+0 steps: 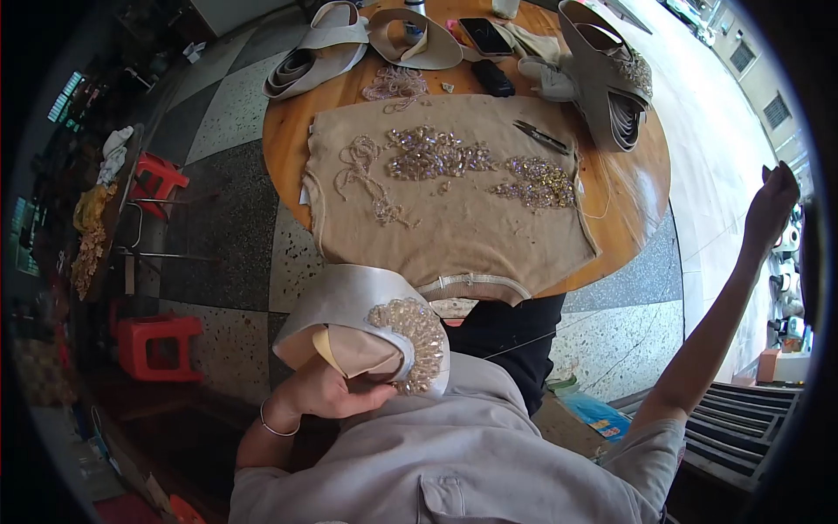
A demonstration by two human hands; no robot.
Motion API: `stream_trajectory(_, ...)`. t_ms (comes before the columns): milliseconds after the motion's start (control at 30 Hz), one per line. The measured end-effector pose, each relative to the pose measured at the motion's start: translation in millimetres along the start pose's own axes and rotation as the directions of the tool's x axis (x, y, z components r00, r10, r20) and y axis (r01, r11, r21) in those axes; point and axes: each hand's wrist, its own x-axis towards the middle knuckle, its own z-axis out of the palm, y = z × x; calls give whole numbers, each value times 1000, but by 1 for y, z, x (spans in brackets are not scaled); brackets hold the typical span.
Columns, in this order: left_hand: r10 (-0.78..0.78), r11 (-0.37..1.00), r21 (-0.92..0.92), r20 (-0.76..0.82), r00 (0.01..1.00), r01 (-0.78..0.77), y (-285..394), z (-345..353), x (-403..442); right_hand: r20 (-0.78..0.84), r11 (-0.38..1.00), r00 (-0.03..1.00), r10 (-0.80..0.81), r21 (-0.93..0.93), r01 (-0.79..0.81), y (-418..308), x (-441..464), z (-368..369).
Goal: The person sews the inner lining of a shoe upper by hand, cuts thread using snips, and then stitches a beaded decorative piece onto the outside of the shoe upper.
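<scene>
My left hand grips the lower edge of a pale satin hat in my lap, thumb and fingers closed on it. A fan of clear and gold beads covers the hat's right side. From near the beads a fine thread runs up to the right. My right hand is raised far out to the right, fingers pinched together; what they hold is too small to make out. Ahead, a beige cloth bears piles of shiny beads, strung beads and thread snips.
Other satin hats stand at the back of the round wooden table, with more at its right. A phone and a black case lie between them. Red stools stand at left, a slatted bench at right.
</scene>
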Motion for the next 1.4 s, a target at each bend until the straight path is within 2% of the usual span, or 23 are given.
stream_trajectory(33, -33, 998, -61, -42, 999, 30, -6, -2, -4, -15, 998, 999, 33, -48, -34, -9, -5, -18)
stream_trajectory(67, -71, 990, -125, -83, 994, 60, -10, -2, -5, -30, 974, 999, 9, -227, -16, 10, -12, -41)
stream_trajectory(100, 51, 940, -312, -264, 963, -136, -12, 1, 1, -8, 961, 1000, 8, -276, -10, 6, -29, -62)
stream_trajectory(133, -32, 921, -373, -358, 933, -112, -23, 4, -2, 14, 946, 1000, 6, -323, -2, 3, -46, -83)
stream_trajectory(167, -123, 895, -436, -441, 889, -93, -41, 11, -11, 53, 931, 995, 90, -359, -65, -5, -68, -97)
stream_trajectory(200, -218, 864, -498, -512, 831, -80, -51, 13, -14, 109, 937, 989, 96, -344, -53, -21, -89, -104)
stream_trajectory(233, -121, 892, -406, -638, 761, -199, -38, 18, 3, 278, 966, 960, 16, -251, 56, -31, -104, -109)
stream_trajectory(267, -97, 901, -381, -644, 759, -208, -30, 19, 15, 332, 985, 941, 69, -172, -12, -55, -123, -101)
stream_trajectory(300, -73, 909, -356, -648, 758, -217, -25, 19, 25, 380, 965, 906, 188, 100, -242, -81, -141, -86)
stream_trajectory(333, -51, 916, -333, -653, 756, -225, -23, 20, 34, 513, 888, 838, 184, 279, -365, -100, -157, -73)
stream_trajectory(367, -52, 924, -319, -655, 754, -212, -24, 21, 43, 602, 831, 789, 127, 369, -415, -113, -176, -54)
stream_trajectory(400, -52, 931, -304, -658, 752, -201, -25, 22, 51, 646, 899, 762, 38, 311, -308, -128, -190, -37)
stream_trajectory(500, -85, 941, -306, -630, 772, -146, -32, 20, 70, 723, 939, 691, 12, 230, -257, -152, -227, 5)
stream_trajectory(600, -137, 943, -321, -604, 785, -83, -38, 21, 84, 750, 921, 661, 26, 238, -307, -158, -240, 31)
stream_trajectory(700, -162, 949, -311, -600, 783, -42, -39, 26, 95, 745, 950, 666, -49, 240, -198, -154, -243, 43)
stream_trajectory(767, -138, 968, -250, -578, 804, -14, -43, 27, 97, 740, 951, 673, 4, 205, -231, -152, -243, 46)
stream_trajectory(867, -188, 966, -253, -557, 809, 50, -42, 25, 99, 711, 943, 700, 65, 186, -277, -150, -244, 49)
stream_trajectory(1000, -320, 923, -376, -623, 714, 86, -33, 26, 108, 705, 938, 701, 112, 158, -308, -150, -244, 51)
stream_trajectory(1100, -254, 940, -340, -722, 643, -10, -38, 31, 110, 722, 933, 682, 119, 154, -326, -149, -244, 52)
stream_trajectory(1200, -82, 990, -132, -810, 580, -46, -46, 37, 111, 730, 936, 674, 114, 149, -320, -148, -243, 52)
stream_trajectory(1300, 139, 983, 45, -814, 564, -176, -53, 39, 118, 737, 936, 666, 113, 146, -320, -149, -242, 52)
stream_trajectory(1400, 122, 985, 33, -828, 548, -170, -44, 42, 123, 745, 931, 654, 130, 136, -340, -151, -241, 53)
